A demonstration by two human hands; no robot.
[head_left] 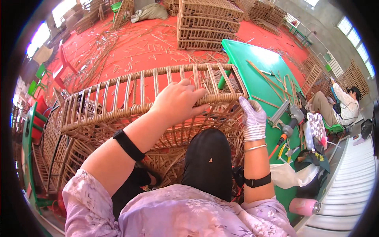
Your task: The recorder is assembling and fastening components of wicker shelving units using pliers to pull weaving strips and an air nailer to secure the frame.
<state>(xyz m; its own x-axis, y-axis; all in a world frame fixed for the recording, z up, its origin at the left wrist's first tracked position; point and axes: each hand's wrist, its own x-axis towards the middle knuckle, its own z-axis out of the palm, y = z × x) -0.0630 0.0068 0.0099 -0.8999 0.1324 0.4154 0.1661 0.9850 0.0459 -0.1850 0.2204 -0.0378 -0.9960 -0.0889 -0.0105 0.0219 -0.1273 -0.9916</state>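
Note:
A long woven wicker basket [118, 111] with open slatted sides lies across my lap, its right end beside the green table. My bare left hand [179, 98] is closed around its near top rail, right of the middle, with thumb and fingers on either side of the rail. At the basket's right corner, my right hand [252, 116], in a pale glove with a striped cuff, is closed on the rail end. The thumb presses on the corner; its other fingers are partly hidden. My black-clad knee [209, 162] is up against the basket's near side.
To the right, a green table [256, 59] bears loose cane strips [265, 77], a power tool [290, 122] and pliers [290, 154]. A pink bottle [304, 206] lies near its front. Stacked wicker crates [209, 23] stand ahead; another person [342, 103] sits at the right.

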